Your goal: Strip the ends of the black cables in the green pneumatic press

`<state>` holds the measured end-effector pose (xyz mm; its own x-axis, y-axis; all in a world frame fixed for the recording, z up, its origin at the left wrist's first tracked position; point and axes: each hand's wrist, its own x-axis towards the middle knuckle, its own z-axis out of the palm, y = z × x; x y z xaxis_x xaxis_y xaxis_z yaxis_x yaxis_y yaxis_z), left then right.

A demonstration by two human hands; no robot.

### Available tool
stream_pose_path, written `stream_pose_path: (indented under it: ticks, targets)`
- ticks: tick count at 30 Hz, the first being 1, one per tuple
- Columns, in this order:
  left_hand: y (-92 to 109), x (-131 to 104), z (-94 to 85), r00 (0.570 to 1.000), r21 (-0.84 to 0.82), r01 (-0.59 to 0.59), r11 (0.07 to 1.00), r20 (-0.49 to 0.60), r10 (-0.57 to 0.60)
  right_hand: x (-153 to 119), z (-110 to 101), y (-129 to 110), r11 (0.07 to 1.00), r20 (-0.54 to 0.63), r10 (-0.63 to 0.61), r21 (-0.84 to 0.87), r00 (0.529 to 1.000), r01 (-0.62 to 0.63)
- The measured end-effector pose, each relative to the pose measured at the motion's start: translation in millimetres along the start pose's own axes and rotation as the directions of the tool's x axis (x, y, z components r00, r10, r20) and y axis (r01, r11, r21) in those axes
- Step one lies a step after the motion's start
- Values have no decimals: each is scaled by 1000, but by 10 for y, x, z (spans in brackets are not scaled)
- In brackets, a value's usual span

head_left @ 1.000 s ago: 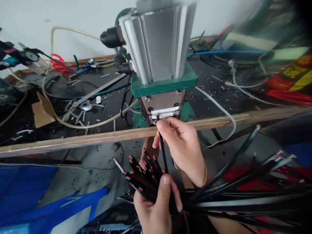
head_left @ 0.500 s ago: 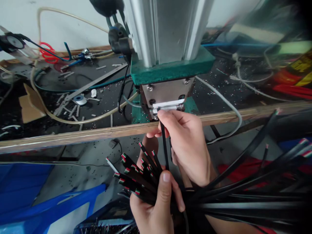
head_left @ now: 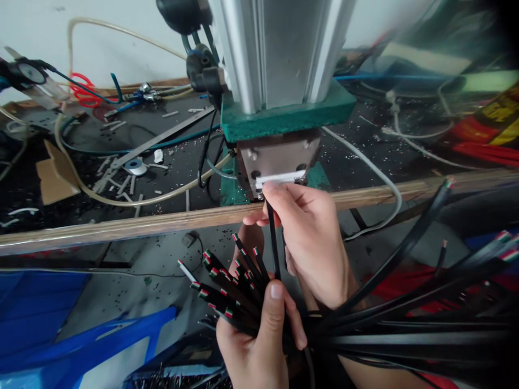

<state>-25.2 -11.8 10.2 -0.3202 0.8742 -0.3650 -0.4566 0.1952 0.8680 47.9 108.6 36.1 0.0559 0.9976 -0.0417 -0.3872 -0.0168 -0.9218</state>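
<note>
My left hand (head_left: 270, 329) is closed around a bundle of black cables (head_left: 239, 302) whose cut ends show red, green and white wires. Its thumb presses on a single black cable (head_left: 273, 237) that rises from the bundle. The upper part of that cable is pinched between the thumb and fingers of my right hand (head_left: 310, 232). Its tip meets the lower edge of a press (head_left: 279, 156) with a steel plate and a green block (head_left: 287, 116); my right thumb hides the very end.
The wooden bench edge (head_left: 121, 224) runs just beyond my hands. On the bench lie a beige hose (head_left: 109, 202), a white tape roll (head_left: 135, 166), a cardboard piece (head_left: 54, 173) and scraps. More black cables (head_left: 405, 324) stretch right. Below left is a blue plastic frame (head_left: 101, 346).
The press's steel plate sits slightly lower below the green block, closer to my right thumb. Both hands keep nearly the same place and grip. The view has shifted slightly.
</note>
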Motion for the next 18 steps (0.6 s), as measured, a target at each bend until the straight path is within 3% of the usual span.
stream_pose_path:
  ticks: [3, 6, 12, 18]
  targets:
    - [9, -13, 37, 999, 11, -5, 1000, -40, 5, -1, 1, -20, 1000, 5, 8, -12, 1000, -8]
    - [-18, -5, 32, 1000, -6, -29, 1000, -6, 29, -10, -19, -10, 999, 15, -26, -36, 1000, 27]
    - [-224, 9, -52, 1000, -3, -26, 1000, -14, 26, -62, -161, 94, 980, 112, -141, -124, 984, 155]
    - [-409, -19, -63, 993, -82, -25, 996, -119, 15, -142, -308, 97, 949, 197, -261, -127, 945, 289]
